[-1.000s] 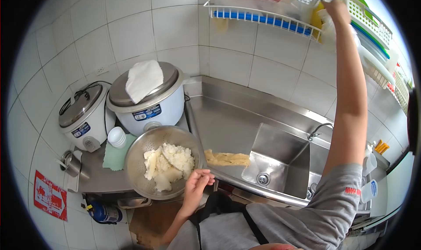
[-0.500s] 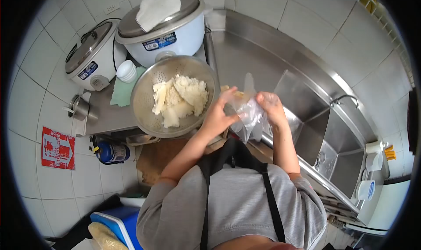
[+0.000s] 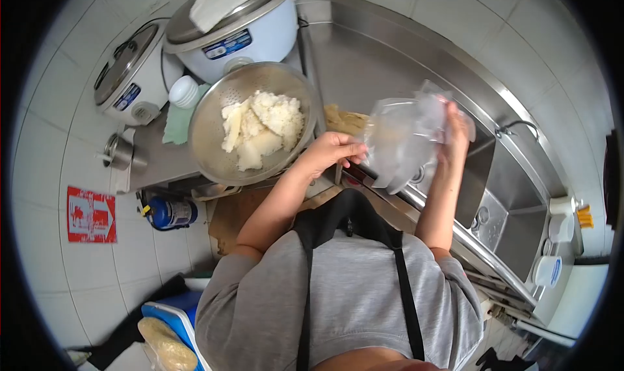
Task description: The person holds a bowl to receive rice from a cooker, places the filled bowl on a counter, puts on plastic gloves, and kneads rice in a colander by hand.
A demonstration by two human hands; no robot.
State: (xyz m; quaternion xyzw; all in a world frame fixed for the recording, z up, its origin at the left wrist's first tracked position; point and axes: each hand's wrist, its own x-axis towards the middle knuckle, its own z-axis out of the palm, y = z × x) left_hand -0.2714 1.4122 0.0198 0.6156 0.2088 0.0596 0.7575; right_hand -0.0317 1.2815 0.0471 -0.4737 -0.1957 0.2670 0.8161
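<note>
A: Where are the grips at?

B: Left grip [image 3: 337, 152] is pinching one edge of the plastic [image 3: 400, 142], thumb against fingers. Right grip [image 3: 456, 130] is clasping the opposite side. Both are holding it, fingers together.

A: And the plastic?

B: Hanging between the two grips, above the front of the tabletop [image 3: 364, 62] and partly over the sink [image 3: 480, 179]. It's clear and blurring; I'm not managing to tell bag from glove.

A: What's around?

B: Colander [image 3: 208, 137] is sitting left of left grip, close beside that forearm, holding rice [image 3: 265, 127]. Brown cloth [image 3: 342, 119] is lying just beyond left grip, the plastic partly covering it. Tap [image 3: 518, 127] is standing right of right grip.

A: Failure modes?

B: My read:
1. Slip. Left grip is catching only a small edge, so a tug from right grip is risking pulling it free.
2. Tear. Film is looking thin; uneven pull between grips is loading one spot.
3. Contamination. Loose end is drooping below the grips; dropping them is risking contact with the sink rim.
4. Bump. Colander is apparently overhanging the front edge; left forearm swinging outward is risking a nudge, and rice spilling.

A: Worst one?

B: I'm ranking slip first; that pinch is looking shallow.
</note>
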